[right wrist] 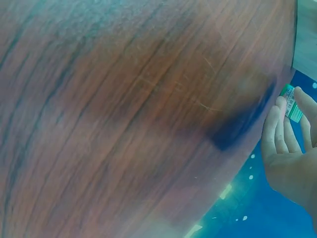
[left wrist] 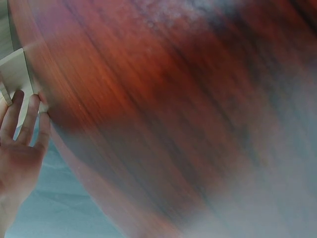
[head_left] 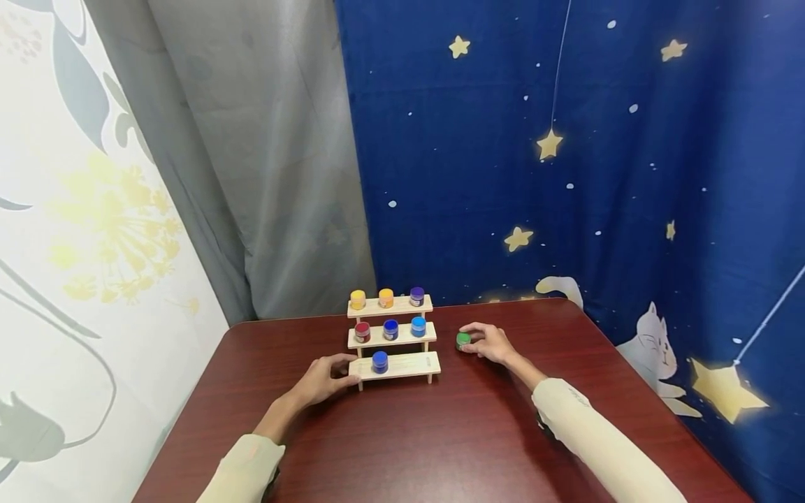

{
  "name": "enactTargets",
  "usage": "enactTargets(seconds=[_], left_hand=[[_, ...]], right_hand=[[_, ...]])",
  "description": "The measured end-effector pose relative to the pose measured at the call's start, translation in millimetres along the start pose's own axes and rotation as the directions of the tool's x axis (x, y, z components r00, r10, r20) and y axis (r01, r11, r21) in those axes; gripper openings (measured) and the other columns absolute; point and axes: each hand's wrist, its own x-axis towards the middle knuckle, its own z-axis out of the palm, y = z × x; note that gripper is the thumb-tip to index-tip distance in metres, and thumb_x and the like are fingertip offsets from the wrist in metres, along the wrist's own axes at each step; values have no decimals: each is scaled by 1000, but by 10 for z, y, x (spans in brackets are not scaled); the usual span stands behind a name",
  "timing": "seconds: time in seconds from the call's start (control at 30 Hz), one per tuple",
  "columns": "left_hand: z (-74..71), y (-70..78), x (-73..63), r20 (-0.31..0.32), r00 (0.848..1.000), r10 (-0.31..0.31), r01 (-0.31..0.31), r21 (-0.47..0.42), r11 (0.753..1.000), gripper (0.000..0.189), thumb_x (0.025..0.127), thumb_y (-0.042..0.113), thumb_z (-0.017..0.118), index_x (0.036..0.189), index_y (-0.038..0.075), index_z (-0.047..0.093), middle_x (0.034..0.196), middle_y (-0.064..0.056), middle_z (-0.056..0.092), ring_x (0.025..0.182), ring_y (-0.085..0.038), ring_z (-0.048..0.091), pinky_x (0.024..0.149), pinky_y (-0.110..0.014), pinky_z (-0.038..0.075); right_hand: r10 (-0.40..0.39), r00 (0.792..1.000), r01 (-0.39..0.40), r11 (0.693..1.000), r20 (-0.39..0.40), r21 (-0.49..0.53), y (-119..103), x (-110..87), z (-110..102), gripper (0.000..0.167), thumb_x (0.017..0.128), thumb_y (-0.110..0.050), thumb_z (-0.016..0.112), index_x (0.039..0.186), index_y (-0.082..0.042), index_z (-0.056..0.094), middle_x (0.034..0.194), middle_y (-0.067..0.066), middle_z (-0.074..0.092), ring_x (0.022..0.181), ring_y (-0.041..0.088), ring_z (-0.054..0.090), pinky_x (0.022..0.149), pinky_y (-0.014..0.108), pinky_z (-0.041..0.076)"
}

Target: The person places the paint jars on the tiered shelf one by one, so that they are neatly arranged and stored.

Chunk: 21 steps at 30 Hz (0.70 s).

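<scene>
A three-tier wooden stand (head_left: 411, 365) stands on the table and bears small paint jars. My left hand (head_left: 322, 378) holds the left end of its lowest tier, thumb toward the front; the left wrist view shows that hand (left wrist: 22, 158) with its fingertips against the pale wood (left wrist: 17, 72). To the right of the stand, my right hand (head_left: 492, 342) pinches a green-lidded paint jar (head_left: 463, 339) between thumb and fingers. The right wrist view shows the same jar (right wrist: 292, 106), label visible, within the right hand (right wrist: 290, 158). On the lowest tier sits one blue jar (head_left: 380, 362).
On the middle tier are a red jar (head_left: 363, 332), a dark blue jar (head_left: 390, 330) and a light blue jar (head_left: 418, 326). The top tier bears a yellow jar (head_left: 358, 300), an orange-yellow jar (head_left: 386, 298) and a purple jar (head_left: 417, 296). Curtains (head_left: 440, 175) hang behind the table (head_left: 402, 447).
</scene>
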Motion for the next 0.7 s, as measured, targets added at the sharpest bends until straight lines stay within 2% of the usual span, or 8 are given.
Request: enactTargets(seconds=[0.27,0.5,0.63,0.7], left_hand=[[-2,-25,2,3,1000,-19,19,2,1000,48,91,33,83,132,11,70,111,-3,74,97,-17,67,87,-41,56],[-2,-35,4,2,1000,-19,19,15,1000,48,91,34,83,131,12,70,110,-3,74,97,-17,67,87,-40,56],[0,-40,2,-4,1000,16,-16,32,999,47,91,33,83,130,10,70,107,-3,75,96,-17,68,85,-39,56],[1,-38,-1,-5,1000,27,-27,34,999,47,91,32,83,130,10,70,107,-2,75,96,-17,69,85,-38,56]], right_hand=[[-98,993,98,995,62,0,-165,-74,1,45,85,-4,86,127,3,69,106,19,76,81,18,71,59,37,57],[-157,981,154,988,118,32,-287,-123,80,45,85,-2,85,126,4,68,105,23,75,84,24,74,60,44,58],[-183,972,174,982,146,67,-357,-138,132,44,86,0,84,126,6,68,107,25,75,90,33,76,63,50,59],[-193,968,183,980,158,77,-396,-147,152,43,86,0,84,126,5,69,108,24,75,92,34,76,64,48,60]])
